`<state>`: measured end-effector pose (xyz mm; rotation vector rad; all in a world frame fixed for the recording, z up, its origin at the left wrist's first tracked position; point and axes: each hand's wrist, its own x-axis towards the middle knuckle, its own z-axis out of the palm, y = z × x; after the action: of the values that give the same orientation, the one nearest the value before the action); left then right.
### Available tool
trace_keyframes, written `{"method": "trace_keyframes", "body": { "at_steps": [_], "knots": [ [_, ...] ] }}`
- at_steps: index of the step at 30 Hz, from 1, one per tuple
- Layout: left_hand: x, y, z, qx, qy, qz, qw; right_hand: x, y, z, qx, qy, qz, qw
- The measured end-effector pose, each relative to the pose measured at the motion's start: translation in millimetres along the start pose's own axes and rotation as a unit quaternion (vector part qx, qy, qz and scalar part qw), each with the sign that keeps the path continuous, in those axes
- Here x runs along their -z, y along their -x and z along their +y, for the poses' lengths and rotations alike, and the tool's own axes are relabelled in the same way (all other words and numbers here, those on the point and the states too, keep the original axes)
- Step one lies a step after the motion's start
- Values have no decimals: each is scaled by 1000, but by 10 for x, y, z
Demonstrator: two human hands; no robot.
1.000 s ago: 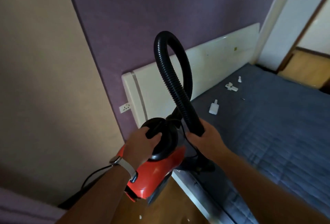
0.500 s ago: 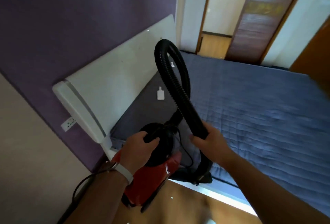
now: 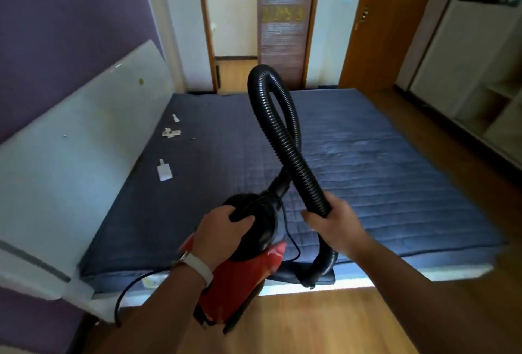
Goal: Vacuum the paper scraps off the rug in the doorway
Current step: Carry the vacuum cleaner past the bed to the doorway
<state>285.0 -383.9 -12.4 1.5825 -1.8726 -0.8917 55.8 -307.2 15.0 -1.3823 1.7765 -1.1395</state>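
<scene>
Left hand (image 3: 223,229) curled over the rounded black top of the vacuum (image 3: 240,280), fingers wrapped on it; white watch band (image 3: 199,264) on that wrist. Right hand (image 3: 336,223) closed round the hose (image 3: 282,139). Hose black, ribbed, flexible, loops high, then drops to a black nozzle (image 3: 308,274) at the near edge of the mat (image 3: 381,173). Vacuum body red glossy plastic, above the wood floor (image 3: 324,325); thin black cord (image 3: 132,286) trails near left. Mat dark blue, quilted in stripes. White paper scraps (image 3: 164,169) lie on its far left part, beside the white smooth panel (image 3: 70,150). Doorway (image 3: 234,23) far centre.
</scene>
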Motion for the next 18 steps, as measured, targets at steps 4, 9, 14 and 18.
{"method": "trace_keyframes", "body": {
  "at_steps": [4, 9, 14, 18],
  "knots": [
    [-649, -18, 648, -46, 4, -30, 998, 808, 163, 374, -20, -5, 52, 998],
    [-1512, -29, 1460, -92, 18, -73, 993, 1804, 331, 818, -26, 4, 98, 995],
    [-2360, -30, 2145, -138, 30, -120, 983, 2710, 599, 1258, -63, 16, 154, 986],
    [-2899, -48, 2630, -180, 32, -166, 969, 3246, 764, 1513, -89, 26, 208, 974]
  ]
}}
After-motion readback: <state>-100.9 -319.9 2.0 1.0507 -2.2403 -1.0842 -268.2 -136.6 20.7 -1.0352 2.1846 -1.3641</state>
